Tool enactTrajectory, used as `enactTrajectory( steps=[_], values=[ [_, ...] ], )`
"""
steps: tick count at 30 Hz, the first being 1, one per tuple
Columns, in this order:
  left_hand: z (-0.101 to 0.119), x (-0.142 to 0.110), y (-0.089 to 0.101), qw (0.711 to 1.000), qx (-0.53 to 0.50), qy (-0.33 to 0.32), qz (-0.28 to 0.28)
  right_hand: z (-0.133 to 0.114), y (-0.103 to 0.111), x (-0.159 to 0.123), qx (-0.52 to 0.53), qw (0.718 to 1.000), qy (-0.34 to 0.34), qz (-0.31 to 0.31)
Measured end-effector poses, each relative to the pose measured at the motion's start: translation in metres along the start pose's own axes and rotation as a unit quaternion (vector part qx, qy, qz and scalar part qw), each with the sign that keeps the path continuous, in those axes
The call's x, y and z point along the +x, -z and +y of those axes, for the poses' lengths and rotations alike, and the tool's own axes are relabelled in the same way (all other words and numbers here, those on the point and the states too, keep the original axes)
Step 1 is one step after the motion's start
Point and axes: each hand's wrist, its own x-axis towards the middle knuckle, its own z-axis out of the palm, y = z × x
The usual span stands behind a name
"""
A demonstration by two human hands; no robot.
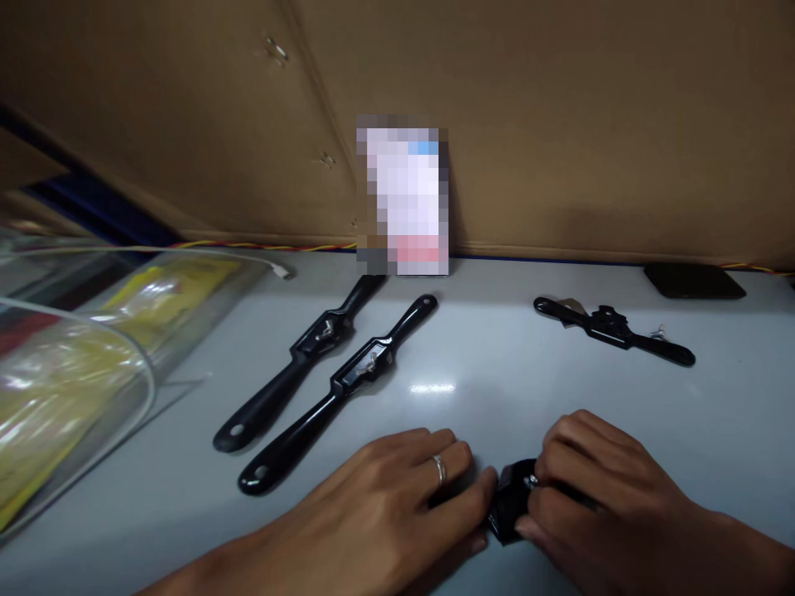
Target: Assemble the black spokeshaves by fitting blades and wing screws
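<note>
Head view. The held tool (508, 505) lies low and right of centre, between the two hands and close over the table (472, 422); only its black middle shows, the rest being covered by fingers. The left hand (407, 488) has its fingers curled and closed on the tool's left part, the thumb largely hidden. The right hand (596, 488) is closed on the right part, with fingertips bunched beside a small bright screw (530, 480); whether they pinch the screw itself cannot be told.

Handling, as judged: the body looks like coated metal, hence stiff, moderate in weight and not easily broken, though its gloss suggests a slick surface. The glossy spare (348, 377) and the dull spare (304, 352), near each other at left, show the likely form: two long handles about a short body. The handles appear the surest hold, one per hand; the body's edges call for care. The screw, being tiny, suits thumb and fingertip. At right, a third spare (609, 335) lies near loose fasteners (659, 333).
</note>
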Motion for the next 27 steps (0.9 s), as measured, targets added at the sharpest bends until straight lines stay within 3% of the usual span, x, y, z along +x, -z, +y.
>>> enactTrajectory(
  steps=[16,21,27],
  values=[
    [0.001,0.001,0.000,1.000,0.002,0.005,-0.003,0.007,0.000,0.000,0.010,0.996,-0.058,-0.063],
    [0.000,0.001,0.002,1.000,0.010,-0.002,-0.006,0.009,-0.002,0.001,0.046,0.997,-0.052,-0.019],
    [0.001,0.001,0.004,0.999,0.031,-0.010,-0.001,0.026,0.008,0.006,0.088,0.989,-0.109,0.044]
  ],
)
